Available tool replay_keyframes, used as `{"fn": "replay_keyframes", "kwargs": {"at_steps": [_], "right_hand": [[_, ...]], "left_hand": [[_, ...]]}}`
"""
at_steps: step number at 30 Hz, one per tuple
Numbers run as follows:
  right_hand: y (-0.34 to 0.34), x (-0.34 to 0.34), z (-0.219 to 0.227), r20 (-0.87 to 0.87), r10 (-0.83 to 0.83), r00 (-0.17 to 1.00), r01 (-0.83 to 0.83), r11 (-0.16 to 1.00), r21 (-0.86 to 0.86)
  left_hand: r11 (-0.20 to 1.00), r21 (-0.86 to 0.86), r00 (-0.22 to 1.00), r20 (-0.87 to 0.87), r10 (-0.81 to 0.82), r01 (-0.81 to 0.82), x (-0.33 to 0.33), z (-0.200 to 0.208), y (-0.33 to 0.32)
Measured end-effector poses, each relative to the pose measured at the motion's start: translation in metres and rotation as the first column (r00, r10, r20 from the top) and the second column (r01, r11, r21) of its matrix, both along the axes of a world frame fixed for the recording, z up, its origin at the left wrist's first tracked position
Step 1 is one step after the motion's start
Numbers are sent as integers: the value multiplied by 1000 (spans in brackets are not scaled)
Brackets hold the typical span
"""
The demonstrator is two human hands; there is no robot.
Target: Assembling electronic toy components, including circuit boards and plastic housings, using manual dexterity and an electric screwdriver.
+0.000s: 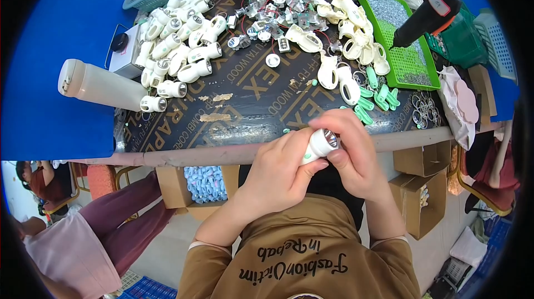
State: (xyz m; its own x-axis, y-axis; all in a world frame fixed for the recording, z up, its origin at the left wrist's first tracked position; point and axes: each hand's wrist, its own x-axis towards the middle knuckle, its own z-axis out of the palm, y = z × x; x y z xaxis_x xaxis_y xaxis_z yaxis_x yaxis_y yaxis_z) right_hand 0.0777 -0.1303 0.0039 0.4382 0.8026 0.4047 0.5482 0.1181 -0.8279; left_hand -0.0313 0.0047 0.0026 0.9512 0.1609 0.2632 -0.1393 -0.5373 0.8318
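A small white flashlight with a silvery reflector and a green button is held above the table's near edge. My left hand wraps its body, thumb along the lower side. The fingers and thumb of my right hand close around its lens end. Just beyond my hands lie white casing halves and green plastic strips. Farther off, lens-and-wire assemblies are heaped in the middle. A pile of similar white flashlights lies at the left.
A dark electric screwdriver hangs over a green tray of small metal parts at the right. A white bottle lies at the left beside a grey box. Metal rings sit far right. Below, a carton holds blue pieces. Another person is at the left.
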Motion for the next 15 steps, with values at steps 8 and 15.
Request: {"fn": "replay_keyframes", "kwargs": {"at_steps": [8,15], "right_hand": [[8,-12,-17,-51,-139,989,142,988,64],[0,-9,-29,-291,-123,949,119,992,-30]], "left_hand": [[993,99,997,-50,64,-59,0,-5,-7],[849,423,948,117,295,-317,1,10,49]]}}
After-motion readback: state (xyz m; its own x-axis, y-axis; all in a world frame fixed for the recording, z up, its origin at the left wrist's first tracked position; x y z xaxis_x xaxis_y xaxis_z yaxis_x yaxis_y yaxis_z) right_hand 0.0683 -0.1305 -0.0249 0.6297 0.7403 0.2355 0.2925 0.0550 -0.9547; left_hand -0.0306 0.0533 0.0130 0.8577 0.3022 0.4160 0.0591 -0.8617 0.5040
